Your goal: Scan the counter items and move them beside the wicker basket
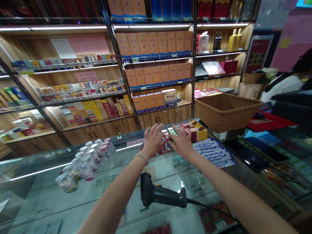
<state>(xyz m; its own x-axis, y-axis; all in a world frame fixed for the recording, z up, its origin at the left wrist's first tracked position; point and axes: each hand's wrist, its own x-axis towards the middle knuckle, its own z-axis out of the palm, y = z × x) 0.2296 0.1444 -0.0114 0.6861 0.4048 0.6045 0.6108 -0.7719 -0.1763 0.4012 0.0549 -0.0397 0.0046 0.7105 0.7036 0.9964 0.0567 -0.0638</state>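
Note:
Both my hands reach to the far side of the glass counter, around a small group of containers (164,131) with pale tops, some red and some green. My left hand (154,142), with a bracelet at the wrist, has its fingers spread at the left of the group. On the other side, my right hand (182,143) is open with fingers apart, beside the green containers (171,131); its fingers partly hide them, and I cannot tell whether they touch. Stacked red and yellow packets (198,131) lie just right of it. A black barcode scanner (162,194) lies between my forearms.
Rows of cans (85,161) stand on the left. Blue and white packets (213,152) lie right of my hand, near a wicker basket (226,109) and dark phones (247,156). Stocked shelves (156,60) line the wall. A person (284,80) is at the right.

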